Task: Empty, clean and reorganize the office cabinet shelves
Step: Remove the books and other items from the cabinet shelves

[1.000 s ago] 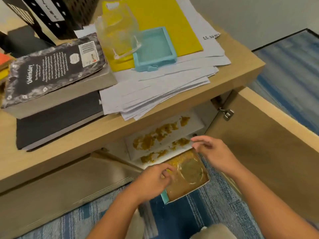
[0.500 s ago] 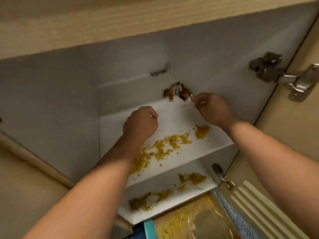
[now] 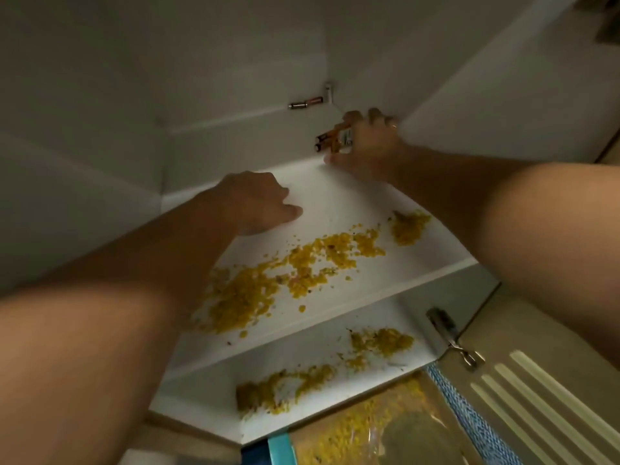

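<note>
I look into the white cabinet. My right hand (image 3: 367, 146) reaches to the back right corner of the middle shelf (image 3: 339, 203) and grips a bunch of orange-and-black batteries (image 3: 332, 141). My left hand (image 3: 260, 203) rests on the same shelf with its fingers curled under, holding nothing that I can see. Two more batteries (image 3: 306, 103) lie at the back of the shelf above, with a small white one (image 3: 327, 91) upright in the corner. Yellow crumbs (image 3: 295, 270) are strewn over the middle shelf and more crumbs (image 3: 322, 374) over the shelf below.
A teal-edged tray (image 3: 280, 448) with yellow crumbs under clear film lies on the floor in front of the cabinet. The open cabinet door (image 3: 543, 370) with its metal hinge (image 3: 451, 340) stands at the right. A blue woven rug edge (image 3: 469, 411) shows beside the tray.
My view went from the desk top down into the cabinet. Both hands left the tray and reached onto the middle shelf. My right hand has closed round the batteries in the back corner.
</note>
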A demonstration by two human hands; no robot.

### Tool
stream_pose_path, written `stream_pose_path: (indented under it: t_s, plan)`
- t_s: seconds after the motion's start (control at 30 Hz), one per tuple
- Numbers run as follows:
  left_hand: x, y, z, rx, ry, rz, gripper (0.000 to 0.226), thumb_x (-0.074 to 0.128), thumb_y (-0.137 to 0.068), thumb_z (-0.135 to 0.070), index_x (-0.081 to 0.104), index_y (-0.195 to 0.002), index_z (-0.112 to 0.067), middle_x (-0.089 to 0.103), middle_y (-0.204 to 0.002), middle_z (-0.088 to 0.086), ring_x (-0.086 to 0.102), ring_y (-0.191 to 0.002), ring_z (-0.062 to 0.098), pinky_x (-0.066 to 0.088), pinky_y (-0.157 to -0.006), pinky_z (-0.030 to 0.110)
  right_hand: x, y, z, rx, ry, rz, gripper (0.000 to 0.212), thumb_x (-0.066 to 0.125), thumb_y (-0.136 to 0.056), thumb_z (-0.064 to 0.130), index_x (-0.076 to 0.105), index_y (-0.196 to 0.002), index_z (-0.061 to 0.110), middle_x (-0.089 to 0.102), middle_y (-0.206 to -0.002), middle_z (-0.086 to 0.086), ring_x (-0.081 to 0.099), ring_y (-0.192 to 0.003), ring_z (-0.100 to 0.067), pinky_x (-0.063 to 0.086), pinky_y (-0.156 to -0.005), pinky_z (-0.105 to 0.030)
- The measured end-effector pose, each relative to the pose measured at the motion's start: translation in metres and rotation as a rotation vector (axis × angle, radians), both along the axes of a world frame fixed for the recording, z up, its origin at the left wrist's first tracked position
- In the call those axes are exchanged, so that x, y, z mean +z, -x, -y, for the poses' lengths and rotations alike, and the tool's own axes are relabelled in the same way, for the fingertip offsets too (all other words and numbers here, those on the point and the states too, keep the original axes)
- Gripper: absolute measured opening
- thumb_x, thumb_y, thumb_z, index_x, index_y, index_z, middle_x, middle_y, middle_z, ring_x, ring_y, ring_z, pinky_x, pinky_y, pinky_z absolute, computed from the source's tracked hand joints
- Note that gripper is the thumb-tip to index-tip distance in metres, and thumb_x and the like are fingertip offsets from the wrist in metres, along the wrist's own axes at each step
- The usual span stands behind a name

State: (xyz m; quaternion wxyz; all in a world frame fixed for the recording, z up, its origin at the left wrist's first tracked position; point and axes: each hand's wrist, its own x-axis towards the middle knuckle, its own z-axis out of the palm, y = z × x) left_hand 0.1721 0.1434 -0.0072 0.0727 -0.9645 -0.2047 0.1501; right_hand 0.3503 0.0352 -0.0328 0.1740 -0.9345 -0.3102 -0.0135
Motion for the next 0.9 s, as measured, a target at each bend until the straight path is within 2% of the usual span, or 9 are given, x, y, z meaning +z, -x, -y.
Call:
stream_pose_path:
  t_s: [0.07,0.1,0.23,0.37,0.5,0.63,0.77,0.87,0.9]
  plan:
    - [0.001,0.001,-0.001,-0.021,-0.005,-0.01,0.066,0.028,-0.099,-0.065,0.028,-0.155,-0.03,0.025,-0.162,0.001,0.027,-0.147,0.027,0.027,-0.113,0.034,-0.008,-0.007,-0.018,-0.048,0.018,0.003,0.099,0.044,-0.064,0.083,0.031,-0.147,0.03,0.026,-0.155,-0.01,0.021,-0.141,-0.045,0.021,-0.114,-0.057]
    - [0.003,0.0,-0.002,-0.032,-0.008,-0.012,0.066,0.028,-0.099,-0.065,0.027,-0.155,-0.031,0.025,-0.162,0.001,0.028,-0.146,0.027,0.028,-0.112,0.034,-0.011,-0.01,-0.026,-0.072,0.003,-0.004,0.103,0.041,-0.06,0.085,0.028,-0.148,0.032,0.023,-0.157,-0.009,0.018,-0.142,-0.045,0.02,-0.113,-0.058]
    - [0.005,-0.002,-0.002,-0.065,-0.04,-0.04,0.066,0.026,-0.099,-0.065,0.029,-0.155,-0.031,0.029,-0.16,0.0,0.032,-0.144,0.027,0.031,-0.11,0.034,-0.014,-0.01,-0.03,-0.073,0.03,-0.076,0.101,0.052,-0.081,0.076,0.005,-0.157,0.031,-0.005,-0.165,-0.012,-0.004,-0.149,-0.045,0.004,-0.118,-0.056]
    - [0.005,-0.003,-0.002,-0.071,-0.025,-0.044,0.065,0.027,-0.099,-0.065,0.031,-0.154,-0.03,0.034,-0.158,0.0,0.036,-0.142,0.026,0.033,-0.108,0.035,-0.016,-0.022,-0.04,-0.078,0.034,-0.11,0.104,0.047,-0.079,0.082,-0.003,-0.158,0.035,-0.013,-0.164,-0.015,-0.006,-0.151,-0.04,0.001,-0.121,-0.053]
    - [0.006,-0.004,-0.003,-0.067,-0.018,-0.053,0.065,0.028,-0.099,-0.065,0.031,-0.154,-0.03,0.033,-0.158,-0.001,0.035,-0.142,0.026,0.033,-0.109,0.036,-0.014,-0.024,-0.048,-0.079,0.15,-0.109,0.09,0.036,-0.083,0.082,0.009,-0.157,0.037,0.0,-0.165,-0.014,0.001,-0.149,-0.042,0.007,-0.118,-0.056]
    - [0.008,-0.005,-0.003,-0.05,0.009,-0.053,0.065,0.03,-0.099,-0.065,0.032,-0.153,-0.031,0.031,-0.159,-0.003,0.033,-0.143,0.024,0.032,-0.11,0.035,-0.016,-0.023,-0.047,-0.089,0.169,-0.05,0.068,0.034,-0.089,0.072,0.026,-0.147,0.039,0.017,-0.158,-0.007,0.018,-0.142,-0.042,0.018,-0.108,-0.057]
    - [0.008,-0.006,-0.003,-0.049,0.024,-0.048,0.065,0.031,-0.099,-0.065,0.031,-0.154,-0.031,0.029,-0.16,-0.004,0.031,-0.145,0.023,0.031,-0.111,0.035,-0.018,-0.026,-0.044,-0.099,0.161,0.016,0.057,0.033,-0.094,0.066,0.029,-0.144,0.038,0.022,-0.152,-0.008,0.021,-0.137,-0.044,0.022,-0.105,-0.055]
    - [0.007,-0.006,-0.003,-0.05,0.02,-0.046,0.064,0.031,-0.099,-0.065,0.031,-0.154,-0.032,0.029,-0.16,-0.004,0.031,-0.145,0.023,0.03,-0.111,0.034,-0.02,-0.03,-0.044,-0.078,0.21,0.013,0.059,0.02,-0.092,0.065,0.027,-0.145,0.039,0.021,-0.152,-0.009,0.02,-0.137,-0.045,0.022,-0.104,-0.06]
    - [0.007,-0.006,-0.003,-0.048,0.02,-0.044,0.064,0.031,-0.099,-0.065,0.03,-0.154,-0.032,0.029,-0.16,-0.004,0.031,-0.145,0.024,0.03,-0.111,0.034,-0.019,-0.031,-0.044,-0.076,0.223,0.015,0.055,0.024,-0.096,0.058,0.026,-0.146,0.037,0.02,-0.152,-0.01,0.02,-0.137,-0.046,0.024,-0.105,-0.061]
